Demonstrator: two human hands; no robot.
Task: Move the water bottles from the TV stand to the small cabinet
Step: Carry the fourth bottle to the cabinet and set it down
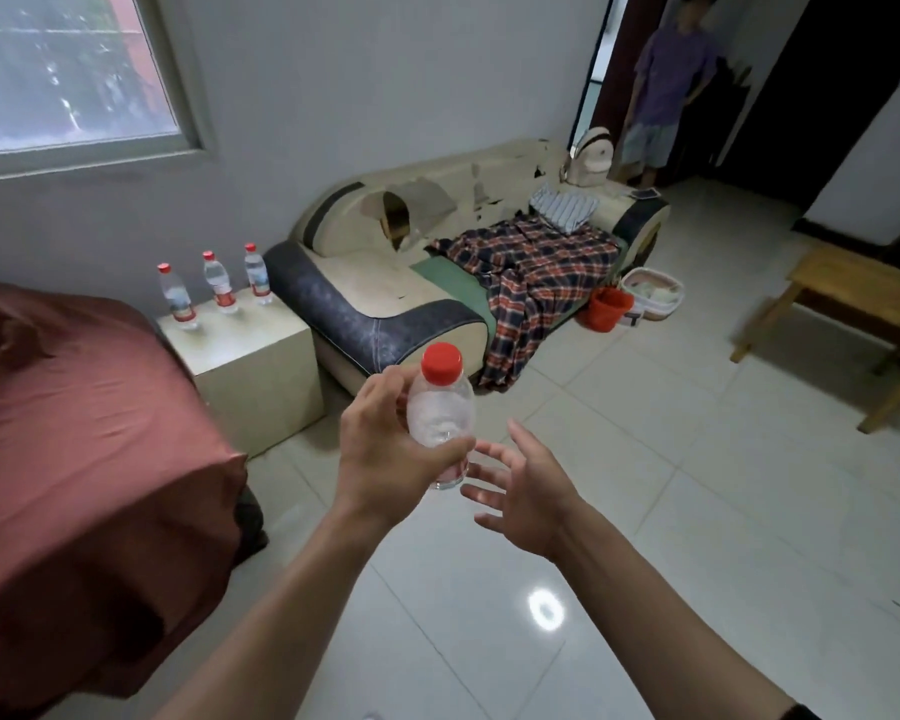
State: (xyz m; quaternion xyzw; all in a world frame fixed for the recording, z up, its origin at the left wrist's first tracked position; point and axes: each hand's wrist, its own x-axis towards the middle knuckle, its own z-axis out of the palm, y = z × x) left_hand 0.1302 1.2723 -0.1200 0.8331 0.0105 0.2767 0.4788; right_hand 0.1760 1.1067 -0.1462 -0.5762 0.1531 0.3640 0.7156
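Near the frame's centre, the left hand (380,449) grips a red-capped water bottle (441,413) upright around its body, while the right hand (526,485) hovers just beside it, fingers spread and holding nothing. Farther off at middle left, three more water bottles (219,285) stand in a row on the small cabinet (261,366), between a red-covered bed (74,433) and a worn sofa (411,272).
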